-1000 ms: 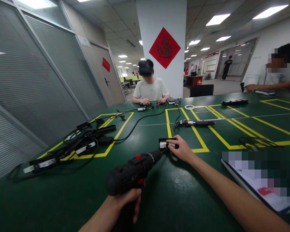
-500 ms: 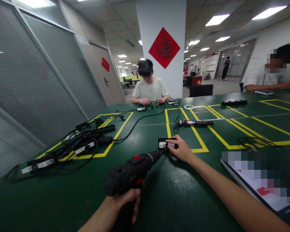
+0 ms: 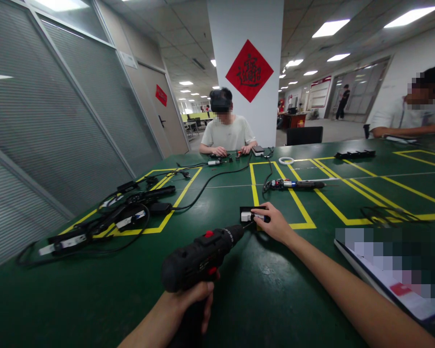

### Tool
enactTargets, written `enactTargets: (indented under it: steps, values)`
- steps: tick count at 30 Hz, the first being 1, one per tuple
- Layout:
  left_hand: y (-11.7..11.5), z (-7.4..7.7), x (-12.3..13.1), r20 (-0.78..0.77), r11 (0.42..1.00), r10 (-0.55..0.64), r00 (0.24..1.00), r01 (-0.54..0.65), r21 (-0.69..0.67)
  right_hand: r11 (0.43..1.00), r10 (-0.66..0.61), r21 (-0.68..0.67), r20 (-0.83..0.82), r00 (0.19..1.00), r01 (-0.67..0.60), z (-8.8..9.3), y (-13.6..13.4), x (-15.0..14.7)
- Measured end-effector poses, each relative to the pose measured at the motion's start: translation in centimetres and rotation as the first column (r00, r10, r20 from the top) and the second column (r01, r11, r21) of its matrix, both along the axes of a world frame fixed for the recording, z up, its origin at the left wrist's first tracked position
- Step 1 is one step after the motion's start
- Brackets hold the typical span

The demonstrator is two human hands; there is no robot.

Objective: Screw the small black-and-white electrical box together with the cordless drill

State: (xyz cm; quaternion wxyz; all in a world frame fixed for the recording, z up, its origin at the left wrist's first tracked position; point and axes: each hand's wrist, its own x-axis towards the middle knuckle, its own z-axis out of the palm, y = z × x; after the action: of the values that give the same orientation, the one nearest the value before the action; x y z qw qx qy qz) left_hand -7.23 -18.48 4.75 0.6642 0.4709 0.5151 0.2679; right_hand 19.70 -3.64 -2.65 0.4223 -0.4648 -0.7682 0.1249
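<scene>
Through my head camera I record a green table point(image 3: 293, 295) beneath both grips. My left hand point(image 3: 197, 296) is wrapped around the drill point(image 3: 199, 258). Beyond it, my right hand point(image 3: 274, 221), thumb and fingers slightly parted, pinches the black-and-white part point(image 3: 245, 216). The bit point(image 3: 248, 225) points there; contact I cannot confirm.

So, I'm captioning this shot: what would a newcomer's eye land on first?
Probably the black power drill in the left hand, low centre, its bit pointing towards the small black-and-white part the right hand is gripping. Next, perhaps, the red diamond-shaped poster high on the white pillar, then the yellow outlines across the green table.
</scene>
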Motion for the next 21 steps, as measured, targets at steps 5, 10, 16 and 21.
enactTargets:
  steps: [5,10,16,21]
  values:
    - [0.0,0.7,0.3,-0.036,1.000,-0.021,0.999,0.021,-0.008,1.000,-0.004,0.004,0.005,1.000,0.004,0.0,-0.1,0.0]
    - [-0.1,1.2,0.7,-0.101,0.995,-0.074,0.992,0.080,0.055,1.000,-0.015,0.004,0.013,1.000,0.015,0.1,-0.2,-0.1]
    - [-0.2,2.0,0.8,-0.191,0.983,-0.123,0.974,0.145,0.108,1.000,-0.022,0.005,0.018,1.000,0.022,0.2,-0.2,-0.2]
    - [-0.1,1.9,0.9,-0.206,0.984,-0.124,0.971,0.148,0.105,1.000,-0.025,0.008,0.013,1.000,0.025,0.2,-0.2,-0.2]
